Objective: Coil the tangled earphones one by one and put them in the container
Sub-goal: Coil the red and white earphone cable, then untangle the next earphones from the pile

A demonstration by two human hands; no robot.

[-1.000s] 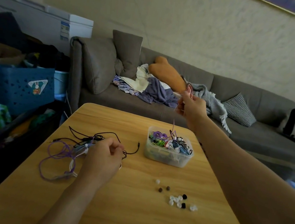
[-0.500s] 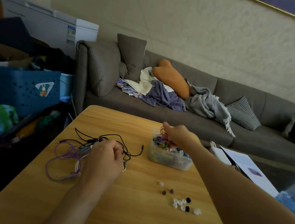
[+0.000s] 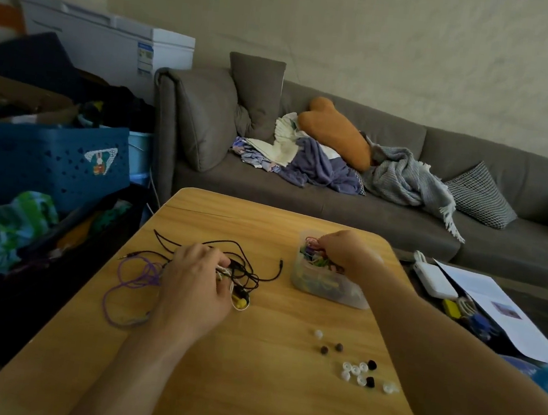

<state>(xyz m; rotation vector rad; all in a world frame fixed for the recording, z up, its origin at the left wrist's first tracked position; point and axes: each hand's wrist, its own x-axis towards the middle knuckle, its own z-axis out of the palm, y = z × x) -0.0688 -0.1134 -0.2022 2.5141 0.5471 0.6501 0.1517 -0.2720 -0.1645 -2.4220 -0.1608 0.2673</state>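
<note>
Wooden bench [image 3: 243, 393]: left hand [image 3: 195, 287] grips tangled earphones [image 3: 240, 272]; right hand [image 3: 343, 250], fingers curled, pushes a coil into the container [image 3: 325, 287].

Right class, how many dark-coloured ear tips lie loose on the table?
4: two brown ear tips side by side, nearer the container; two black ones among the white tips. None seems hidden.

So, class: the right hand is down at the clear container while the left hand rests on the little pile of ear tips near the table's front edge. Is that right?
Not quite. In the head view the left hand rests on the tangled earphones, not on the ear tips, which lie untouched near the front edge. The right hand is indeed at the clear container.
</note>
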